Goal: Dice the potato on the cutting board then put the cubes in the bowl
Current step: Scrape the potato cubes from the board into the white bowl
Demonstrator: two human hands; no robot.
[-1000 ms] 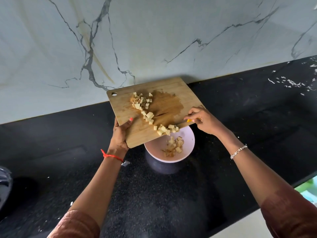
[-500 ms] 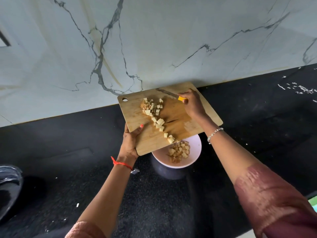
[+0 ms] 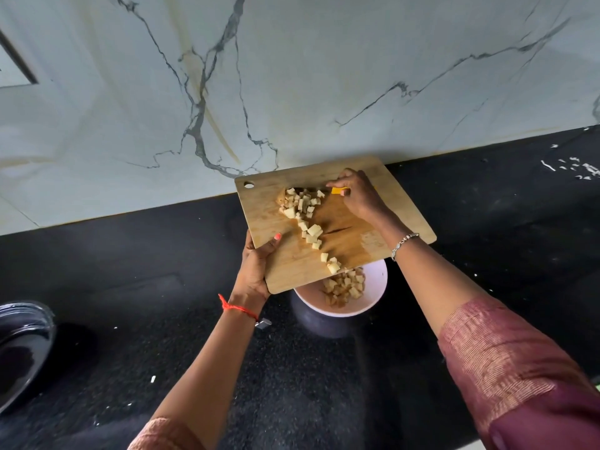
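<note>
My left hand (image 3: 258,267) grips the near left edge of the wooden cutting board (image 3: 386,196), which is lifted and tilted over the white bowl (image 3: 378,287). A trail of potato cubes (image 3: 305,219) runs down the board toward its low edge. More cubes (image 3: 345,287) lie inside the bowl. My right hand (image 3: 357,193) holds a knife by its yellow handle (image 3: 339,190). The dark blade lies against the upper pile of cubes and is mostly hidden behind them.
The bowl stands on a black speckled countertop (image 3: 162,303) against a white marble wall (image 3: 292,76). A dark round dish (image 3: 22,349) sits at the left edge. White scraps (image 3: 581,167) are scattered at the far right of the counter.
My right hand went from the board's low edge up to its top and now has the knife behind the upper pile of cubes. More cubes lie in the bowl than before.
</note>
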